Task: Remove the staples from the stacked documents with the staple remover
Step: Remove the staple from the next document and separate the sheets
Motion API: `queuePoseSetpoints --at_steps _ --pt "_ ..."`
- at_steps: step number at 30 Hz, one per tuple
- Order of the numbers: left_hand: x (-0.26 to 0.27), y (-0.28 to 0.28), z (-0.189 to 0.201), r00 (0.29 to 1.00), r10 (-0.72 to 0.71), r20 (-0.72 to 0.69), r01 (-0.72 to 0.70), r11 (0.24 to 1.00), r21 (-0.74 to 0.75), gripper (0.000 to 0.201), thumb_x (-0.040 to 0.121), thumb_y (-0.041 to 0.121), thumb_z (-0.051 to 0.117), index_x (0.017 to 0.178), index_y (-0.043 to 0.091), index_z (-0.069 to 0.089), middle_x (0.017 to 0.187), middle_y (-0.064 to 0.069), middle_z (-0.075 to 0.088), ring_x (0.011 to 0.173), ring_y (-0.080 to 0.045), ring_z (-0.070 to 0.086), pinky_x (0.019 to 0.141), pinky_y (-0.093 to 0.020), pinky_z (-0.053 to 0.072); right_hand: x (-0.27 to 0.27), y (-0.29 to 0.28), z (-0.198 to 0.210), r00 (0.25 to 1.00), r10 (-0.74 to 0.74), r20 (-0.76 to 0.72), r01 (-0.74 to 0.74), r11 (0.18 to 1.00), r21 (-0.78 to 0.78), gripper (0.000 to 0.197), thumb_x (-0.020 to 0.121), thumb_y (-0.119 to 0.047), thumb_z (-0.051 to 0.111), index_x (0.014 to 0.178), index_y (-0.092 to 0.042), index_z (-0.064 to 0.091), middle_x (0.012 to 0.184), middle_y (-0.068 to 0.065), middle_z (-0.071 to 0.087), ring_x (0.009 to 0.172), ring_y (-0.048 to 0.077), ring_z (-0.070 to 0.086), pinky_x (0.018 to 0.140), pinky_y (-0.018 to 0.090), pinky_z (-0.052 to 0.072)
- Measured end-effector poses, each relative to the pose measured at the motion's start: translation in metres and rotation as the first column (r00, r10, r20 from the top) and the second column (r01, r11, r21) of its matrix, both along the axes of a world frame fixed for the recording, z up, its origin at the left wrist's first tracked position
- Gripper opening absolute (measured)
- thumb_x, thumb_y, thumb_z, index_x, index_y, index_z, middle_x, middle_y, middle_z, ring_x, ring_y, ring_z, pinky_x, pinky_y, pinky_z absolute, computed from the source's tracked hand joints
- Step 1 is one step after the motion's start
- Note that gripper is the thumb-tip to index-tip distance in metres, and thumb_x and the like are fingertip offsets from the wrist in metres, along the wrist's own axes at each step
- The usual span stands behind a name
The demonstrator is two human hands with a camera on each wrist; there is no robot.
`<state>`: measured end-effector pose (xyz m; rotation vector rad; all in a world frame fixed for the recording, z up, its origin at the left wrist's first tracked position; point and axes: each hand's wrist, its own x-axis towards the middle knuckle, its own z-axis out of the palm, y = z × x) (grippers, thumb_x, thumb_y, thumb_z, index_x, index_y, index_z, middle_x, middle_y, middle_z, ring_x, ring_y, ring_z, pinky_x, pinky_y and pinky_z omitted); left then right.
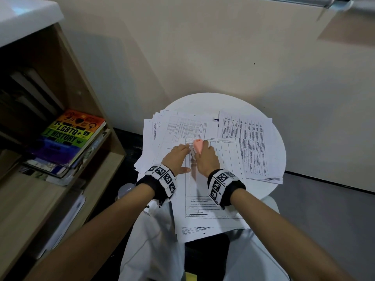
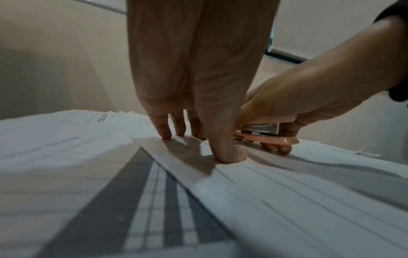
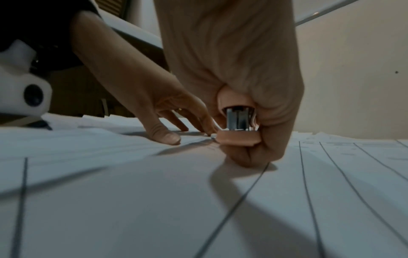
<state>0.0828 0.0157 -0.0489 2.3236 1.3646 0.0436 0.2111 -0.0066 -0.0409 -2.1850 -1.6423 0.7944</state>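
A printed form with a ruled table (image 1: 213, 179) lies on top of loose papers on a round white table (image 1: 263, 189). My right hand (image 1: 207, 157) grips a pink staple remover with metal jaws (image 1: 197, 146), held low against the top left of the form. From the right wrist, the pink staple remover (image 3: 239, 132) sits inside my curled fingers, its tip touching the paper. My left hand (image 1: 176, 157) presses the form (image 2: 287, 192) with straight fingers (image 2: 163, 129) just left of the staple remover (image 2: 264, 136). No staple is discernible.
Another stack of printed sheets (image 1: 249, 142) lies at the table's right, and fanned papers (image 1: 162, 128) spread to the left. A wooden shelf (image 1: 60, 179) with a rainbow-covered book (image 1: 71, 134) stands at left. A beige wall (image 1: 223, 57) rises behind the table.
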Motion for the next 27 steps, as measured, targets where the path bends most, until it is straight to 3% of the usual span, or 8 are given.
queuePoseSetpoints --at_steps 7,14,20,23,27 --pt "-0.002 0.000 0.000 1.000 -0.010 0.011 0.010 1.000 -0.010 0.074 0.083 0.026 0.070 0.143 0.005 0.033 0.155 -0.007 0.024 0.139 -0.024 0.026 0.114 -0.029 0.021 -0.004 0.001 -0.002 0.996 0.021 0.088 -0.026 0.998 0.051 0.048 0.099 -0.020 0.044 0.143 -0.009 0.027 0.128 0.019 0.045 0.099 0.036 0.059 0.070 0.040 0.045" --pt "0.000 -0.002 0.002 0.999 -0.009 0.032 0.009 1.000 -0.003 0.070 0.082 0.023 0.071 0.140 0.006 0.035 0.147 -0.007 0.033 0.132 -0.025 0.035 0.108 -0.027 0.027 -0.007 0.009 0.001 1.000 -0.024 0.018 0.023 0.999 0.036 0.046 0.098 -0.021 0.044 0.140 -0.007 0.030 0.127 0.019 0.046 0.104 0.038 0.057 0.076 0.043 0.046" --pt "-0.001 -0.002 0.001 0.999 -0.016 0.045 0.016 1.000 -0.002 0.069 0.083 0.022 0.070 0.141 0.008 0.035 0.149 -0.007 0.030 0.134 -0.025 0.033 0.110 -0.028 0.025 0.001 0.012 0.005 0.991 -0.082 -0.110 0.081 0.997 -0.011 0.042 0.100 -0.023 0.043 0.136 -0.004 0.033 0.126 0.021 0.053 0.109 0.038 0.057 0.082 0.040 0.046" --pt "-0.001 -0.002 0.000 0.999 -0.010 0.040 0.011 1.000 -0.018 0.071 0.083 0.024 0.070 0.142 0.007 0.035 0.148 -0.008 0.030 0.134 -0.025 0.033 0.111 -0.029 0.025 -0.002 0.009 0.003 0.998 -0.011 0.058 0.010 1.000 0.020 0.048 0.100 -0.022 0.043 0.143 -0.009 0.027 0.129 0.017 0.051 0.108 0.035 0.057 0.079 0.040 0.045" --pt "0.000 0.000 0.000 1.000 0.006 0.025 -0.005 1.000 -0.022 0.070 0.081 0.025 0.072 0.139 0.007 0.039 0.144 -0.007 0.036 0.130 -0.025 0.038 0.109 -0.031 0.030 -0.003 0.005 0.000 0.933 0.131 0.335 -0.171 0.981 0.093 0.059 0.097 -0.013 0.044 0.150 -0.025 0.019 0.137 0.011 0.039 0.108 0.033 0.052 0.076 0.042 0.043"
